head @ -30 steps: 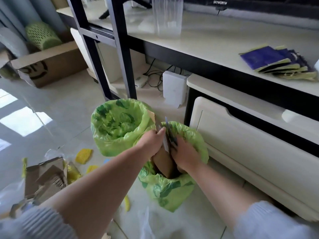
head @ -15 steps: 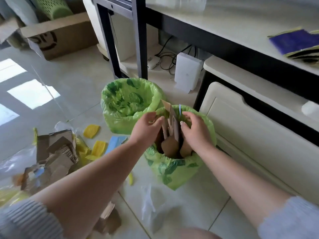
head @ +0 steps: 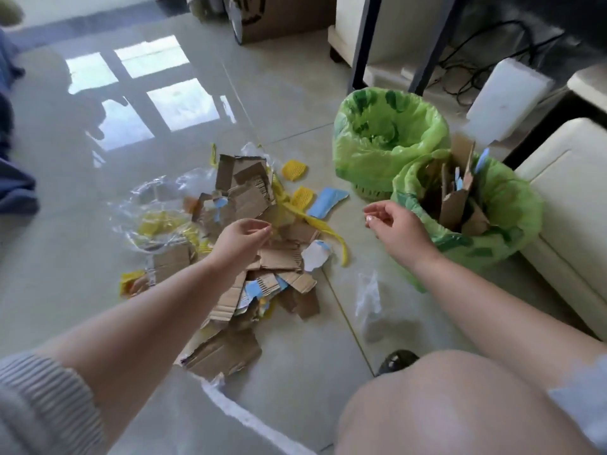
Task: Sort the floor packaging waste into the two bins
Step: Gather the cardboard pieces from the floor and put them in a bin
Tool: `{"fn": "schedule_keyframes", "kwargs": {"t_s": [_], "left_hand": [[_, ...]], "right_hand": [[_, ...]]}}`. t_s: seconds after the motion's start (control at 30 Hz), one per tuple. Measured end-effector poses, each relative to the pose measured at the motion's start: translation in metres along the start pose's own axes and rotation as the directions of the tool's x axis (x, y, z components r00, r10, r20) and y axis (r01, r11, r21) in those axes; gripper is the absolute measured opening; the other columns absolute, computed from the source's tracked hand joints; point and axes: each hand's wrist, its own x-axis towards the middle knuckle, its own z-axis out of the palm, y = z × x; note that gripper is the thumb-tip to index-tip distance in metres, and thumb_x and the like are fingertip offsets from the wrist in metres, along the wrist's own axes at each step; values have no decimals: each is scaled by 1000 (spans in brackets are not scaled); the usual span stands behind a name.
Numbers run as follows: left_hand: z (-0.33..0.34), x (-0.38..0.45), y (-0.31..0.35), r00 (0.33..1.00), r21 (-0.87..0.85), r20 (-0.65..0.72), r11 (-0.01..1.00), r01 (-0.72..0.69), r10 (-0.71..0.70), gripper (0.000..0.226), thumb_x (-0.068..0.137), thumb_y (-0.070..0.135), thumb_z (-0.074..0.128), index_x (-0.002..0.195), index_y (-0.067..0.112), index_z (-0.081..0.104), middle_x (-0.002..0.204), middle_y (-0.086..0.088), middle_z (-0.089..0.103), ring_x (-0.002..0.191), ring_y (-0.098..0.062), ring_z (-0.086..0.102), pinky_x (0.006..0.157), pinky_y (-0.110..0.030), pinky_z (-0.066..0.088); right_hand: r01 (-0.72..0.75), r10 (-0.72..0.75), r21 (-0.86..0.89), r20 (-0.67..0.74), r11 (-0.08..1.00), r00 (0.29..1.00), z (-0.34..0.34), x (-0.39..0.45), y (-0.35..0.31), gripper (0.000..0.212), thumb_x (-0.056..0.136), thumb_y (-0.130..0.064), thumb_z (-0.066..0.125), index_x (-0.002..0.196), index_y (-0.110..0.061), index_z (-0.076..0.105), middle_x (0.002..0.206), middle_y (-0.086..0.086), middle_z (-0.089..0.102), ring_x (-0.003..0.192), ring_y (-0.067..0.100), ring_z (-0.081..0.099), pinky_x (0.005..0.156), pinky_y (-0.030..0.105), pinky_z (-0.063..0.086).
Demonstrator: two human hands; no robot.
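Two bins lined with green bags stand on the floor at the right. The nearer bin (head: pixel 512 205) holds upright torn cardboard pieces (head: pixel 458 198); the farther bin (head: pixel 358 152) shows only its liner inside. A heap of torn cardboard (head: pixel 249 195), yellow foam netting (head: pixel 295 170), blue scraps (head: pixel 325 201) and clear plastic film (head: pixel 154 205) lies on the floor at centre left. My left hand (head: pixel 241 239) hovers over the heap, fingers loosely curled and apart, holding nothing. My right hand (head: pixel 397 229) hangs empty just left of the nearer bin.
A white cabinet (head: pixel 571 205) stands close behind the nearer bin. Black table legs (head: pixel 363 44), cables and a white box (head: pixel 507 100) lie beyond the bins. A cardboard box (head: pixel 282 14) sits at the back. My knee (head: pixel 440 405) fills the lower right. Clear plastic (head: pixel 369 297) lies near it.
Both hands have let go of the cardboard in the nearer bin and drawn back left toward the floor heap. The view has swung down and left onto the pile.
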Motion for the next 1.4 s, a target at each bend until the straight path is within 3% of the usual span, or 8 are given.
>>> {"fn": "schedule_keyframes", "kwargs": {"t_s": [0.23, 0.4, 0.6, 0.83, 1.0, 1.13, 1.27, 1.4], "left_hand": [[-28, 16, -83, 970, -96, -22, 966, 238, -241, 22, 92, 26, 55, 111, 16, 61, 113, -7, 65, 102, -17, 62, 78, -30, 48], [-16, 58, -108, 995, 219, 1, 971, 97, -100, 30, 90, 21, 57, 119, 13, 57, 116, -6, 64, 101, -15, 59, 84, -28, 48], [5, 125, -118, 951, 746, 275, 592, -304, 142, 52, 87, 24, 58, 136, 24, 42, 142, -3, 43, 130, -23, 40, 106, -36, 37], [34, 169, -136, 871, 852, 490, 233, -470, -32, 72, 83, 29, 56, 145, 30, 19, 152, -11, 21, 141, -31, 18, 115, -50, 18], [30, 175, -136, 856, 810, 499, 277, -517, 139, 54, 86, 28, 47, 139, 28, 35, 138, -3, 46, 128, -27, 42, 103, -42, 39], [11, 175, -126, 863, 725, 406, 468, -505, 302, 33, 91, 28, 44, 122, 30, 54, 118, 3, 61, 109, -23, 57, 79, -35, 52], [-19, 183, -107, 898, 646, 250, 629, -433, 361, 19, 87, 28, 58, 89, 9, 62, 86, -6, 64, 80, -28, 59, 65, -36, 48], [-47, 210, -90, 946, 600, 162, 733, -321, 282, 18, 82, 25, 65, 75, 9, 58, 78, -3, 53, 73, -24, 51, 56, -30, 36]], "right_hand": [[-29, 109, -259, 298, 965, 948, 80, 3, 24, 22, 88, -19, 56, 110, -18, 62, 108, 0, 65, 98, 15, 59, 86, 26, 45], [26, 170, -468, 371, 883, 913, 116, 45, 60, 35, 87, -23, 56, 122, -22, 57, 127, 3, 56, 111, 19, 56, 91, 30, 45], [361, 122, -651, 575, 668, 809, 150, 90, 103, 54, 89, -11, 51, 140, -22, 37, 153, 0, 28, 138, 23, 30, 108, 36, 34], [612, 51, -666, 693, 425, 719, 176, 116, 118, 52, 90, -15, 48, 140, -19, 32, 147, 14, 31, 136, 29, 28, 103, 39, 32], [606, -31, -599, 698, 523, 716, 171, 127, 120, 50, 83, -16, 50, 133, -15, 45, 134, 10, 49, 124, 30, 44, 94, 40, 45], [410, -63, -565, 533, 715, 844, 164, 129, 113, 29, 89, -22, 50, 118, -22, 56, 112, 4, 66, 101, 29, 61, 76, 39, 51], [51, 46, -359, 258, 932, 965, 159, 139, 96, 20, 87, -29, 61, 95, -10, 60, 83, 6, 66, 79, 25, 60, 64, 32, 46], [-97, 183, -261, 329, 960, 926, 167, 152, 90, 13, 83, -31, 66, 85, -18, 66, 79, 0, 64, 77, 17, 59, 66, 31, 47]]}}
